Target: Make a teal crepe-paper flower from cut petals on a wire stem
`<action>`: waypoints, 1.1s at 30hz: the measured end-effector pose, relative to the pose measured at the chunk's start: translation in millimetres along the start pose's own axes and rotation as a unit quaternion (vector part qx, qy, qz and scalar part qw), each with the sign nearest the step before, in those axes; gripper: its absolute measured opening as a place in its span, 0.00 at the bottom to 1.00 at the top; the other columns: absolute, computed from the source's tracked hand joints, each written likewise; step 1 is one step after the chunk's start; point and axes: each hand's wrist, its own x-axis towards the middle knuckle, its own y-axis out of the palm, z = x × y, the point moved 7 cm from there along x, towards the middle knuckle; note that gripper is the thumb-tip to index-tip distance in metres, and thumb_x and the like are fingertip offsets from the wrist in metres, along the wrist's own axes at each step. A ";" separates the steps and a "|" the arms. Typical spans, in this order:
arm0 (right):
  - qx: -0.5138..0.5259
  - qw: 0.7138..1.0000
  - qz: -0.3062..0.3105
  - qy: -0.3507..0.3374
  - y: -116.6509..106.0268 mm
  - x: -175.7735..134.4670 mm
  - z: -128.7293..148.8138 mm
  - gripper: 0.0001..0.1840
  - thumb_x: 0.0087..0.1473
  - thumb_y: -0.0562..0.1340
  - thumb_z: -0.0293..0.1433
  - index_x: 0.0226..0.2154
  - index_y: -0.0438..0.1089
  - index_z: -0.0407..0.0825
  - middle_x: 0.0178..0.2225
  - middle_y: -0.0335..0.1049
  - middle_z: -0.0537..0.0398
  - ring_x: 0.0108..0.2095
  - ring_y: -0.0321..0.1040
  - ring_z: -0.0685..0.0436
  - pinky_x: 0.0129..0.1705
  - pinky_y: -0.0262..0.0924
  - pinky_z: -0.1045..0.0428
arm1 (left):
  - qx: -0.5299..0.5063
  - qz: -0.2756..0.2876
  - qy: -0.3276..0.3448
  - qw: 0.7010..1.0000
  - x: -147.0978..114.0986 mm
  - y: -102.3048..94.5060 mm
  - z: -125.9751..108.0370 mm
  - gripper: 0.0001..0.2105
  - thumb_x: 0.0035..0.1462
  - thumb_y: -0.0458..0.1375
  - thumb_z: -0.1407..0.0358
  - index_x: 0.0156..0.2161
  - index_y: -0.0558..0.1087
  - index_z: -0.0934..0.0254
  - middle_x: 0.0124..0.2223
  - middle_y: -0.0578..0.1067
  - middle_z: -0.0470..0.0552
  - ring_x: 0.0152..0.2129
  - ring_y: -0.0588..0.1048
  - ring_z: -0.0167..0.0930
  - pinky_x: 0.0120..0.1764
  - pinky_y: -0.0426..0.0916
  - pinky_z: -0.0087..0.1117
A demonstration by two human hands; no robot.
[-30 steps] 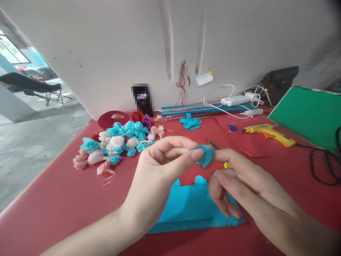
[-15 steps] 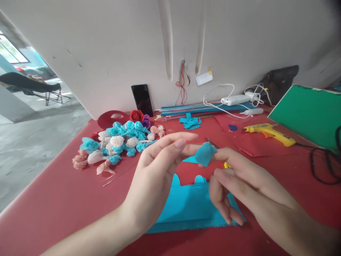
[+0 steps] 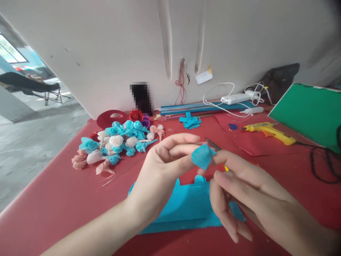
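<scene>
The left hand (image 3: 160, 170) touches a blue petal (image 3: 201, 156) by the right hand (image 3: 239, 177); I can't tell what their fingers grip.

From head height above its near side, the flat red-surfaced table (image 3: 87, 193) is viewed closely, forward and downward.

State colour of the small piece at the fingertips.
The small piece is plain turquoise blue; best seen in the head view.

Cannot identify pixelated black object (image 3: 142, 95) at back edge of tabletop (image 3: 69, 209); cannot trace blue sheet (image 3: 188, 204) behind left hand (image 3: 158, 174).
</scene>
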 end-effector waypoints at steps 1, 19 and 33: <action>0.006 1.000 0.007 0.005 1.3 -0.4 -0.8 0.11 0.60 0.48 0.39 0.33 0.57 0.50 0.16 0.58 0.64 0.15 0.53 0.58 0.16 0.49 0.64 | 0.000 0.007 0.000 1.000 0.5 0.2 0.1 0.08 0.50 0.58 0.77 0.33 0.73 0.61 0.25 0.75 0.41 0.20 0.71 0.18 0.33 0.68 0.18; -0.088 0.996 -0.009 -0.008 0.9 -0.7 -0.3 0.11 0.60 0.47 0.41 0.35 0.57 0.51 0.16 0.56 0.64 0.14 0.48 0.56 0.15 0.46 0.62 | 0.086 0.024 0.062 0.994 -6.0 3.7 -13.9 0.09 0.49 0.60 0.60 0.35 0.73 0.61 0.30 0.72 0.45 0.27 0.69 0.25 0.29 0.66 0.20; -0.249 0.965 -0.053 -0.059 -7.8 -4.1 11.2 0.12 0.61 0.45 0.38 0.37 0.60 0.53 0.17 0.58 0.64 0.16 0.54 0.56 0.17 0.52 0.61 | 0.126 -0.017 0.075 0.989 -8.0 -1.5 -15.2 0.02 0.51 0.60 0.71 0.29 0.73 0.62 0.27 0.75 0.40 0.25 0.72 0.19 0.29 0.68 0.15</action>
